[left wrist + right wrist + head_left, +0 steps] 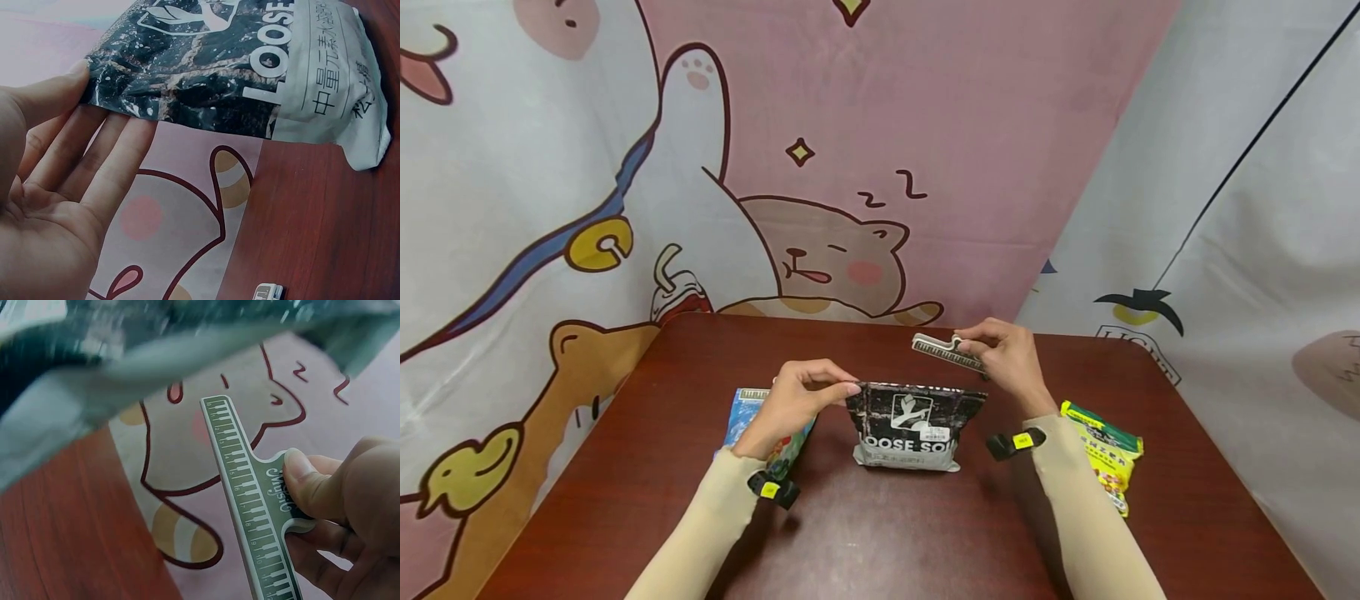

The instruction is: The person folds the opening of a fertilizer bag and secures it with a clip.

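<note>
A black and white bag point(917, 429) lettered "LOOSE SO..." stands upright at the middle of the table. My left hand point(800, 398) pinches its top left corner between thumb and fingers; the left wrist view shows the thumb on the near face of the bag point(206, 75) and the fingers behind. Above and behind the bag's top right, my right hand point(1006, 358) holds a long sealing clip point(947, 351) by its handle. In the right wrist view this clip point(250, 500) has a dark green face with piano keys and ruler numbers. It is apart from the bag.
A blue packet point(743, 412) with a similar clip along its top lies at the left, partly under my left wrist. To the right, a yellow and green packet point(1105, 458) lies beside my right sleeve. A printed cloth point(925, 100) hangs behind the reddish-brown table point(880, 542).
</note>
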